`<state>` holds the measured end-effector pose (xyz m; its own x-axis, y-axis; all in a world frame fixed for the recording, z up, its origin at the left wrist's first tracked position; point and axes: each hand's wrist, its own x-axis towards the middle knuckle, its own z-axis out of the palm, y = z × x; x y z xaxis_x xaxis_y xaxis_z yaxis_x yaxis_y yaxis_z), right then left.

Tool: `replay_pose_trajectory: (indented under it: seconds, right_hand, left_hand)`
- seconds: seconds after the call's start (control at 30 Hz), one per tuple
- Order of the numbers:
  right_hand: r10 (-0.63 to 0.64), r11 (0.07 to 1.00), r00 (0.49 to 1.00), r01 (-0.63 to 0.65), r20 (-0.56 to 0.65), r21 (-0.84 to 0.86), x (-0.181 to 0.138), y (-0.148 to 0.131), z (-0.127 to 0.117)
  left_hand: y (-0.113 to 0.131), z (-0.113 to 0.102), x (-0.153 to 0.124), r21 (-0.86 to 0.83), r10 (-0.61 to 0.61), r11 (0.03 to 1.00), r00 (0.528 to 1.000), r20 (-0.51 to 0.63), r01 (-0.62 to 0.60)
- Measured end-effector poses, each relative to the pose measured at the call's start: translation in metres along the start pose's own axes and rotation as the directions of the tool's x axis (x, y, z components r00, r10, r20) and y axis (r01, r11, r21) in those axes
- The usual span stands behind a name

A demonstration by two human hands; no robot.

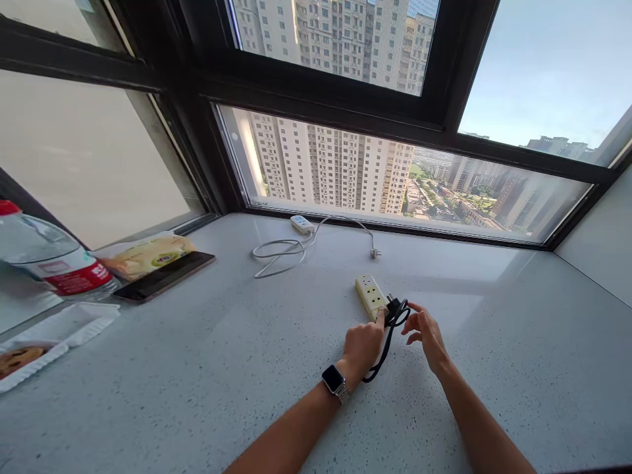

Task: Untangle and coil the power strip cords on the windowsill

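A cream-coloured power strip [370, 295] lies on the speckled white sill, angled away from me. My left hand [363, 347], wearing a watch, is closed at its near end, one finger stretched over the top face. Beside that finger is a black plug [393, 305] with its metal prongs showing, resting at the strip's right edge. Its black cable [386, 349] is looped and runs down past my left hand. Just right of the loop, my right hand [425, 332] has its fingers apart, the fingertips close to the cable; whether they touch it I cannot tell.
Toward the window, a small white power strip [302, 224] has a coiled white cord ending in a plug [375, 253]. At left are a red-labelled bottle [74, 270], a yellow packet [153, 255], a dark phone-like slab [165, 276] and a white tray [74, 329] holding a cookie.
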<state>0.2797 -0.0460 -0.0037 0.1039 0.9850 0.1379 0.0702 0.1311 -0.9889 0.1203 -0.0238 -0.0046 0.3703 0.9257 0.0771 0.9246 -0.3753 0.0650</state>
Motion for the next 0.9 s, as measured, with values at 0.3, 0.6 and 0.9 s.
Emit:
replay_pose_trajectory:
  seconds: [0.3, 0.6, 0.9]
  right_hand:
    - [0.223, 0.974, 0.975, -0.222, -0.020, 0.043, -0.007, -0.007, 0.019]
    - [0.233, 0.953, 0.967, -0.205, -0.107, 0.224, -0.004, 0.001, 0.019]
    - [0.327, 0.841, 0.943, -0.261, -0.060, 0.474, -0.001, -0.002, 0.014]
  left_hand:
    - [-0.001, 0.008, 0.000, 0.023, 0.046, 0.999, 0.999, -0.002, -0.046]
    - [-0.003, 0.010, -0.002, -0.154, 0.191, 0.968, 0.981, -0.045, -0.196]
    - [-0.007, 0.006, -0.003, -0.350, 0.320, 0.873, 0.940, -0.115, -0.340]
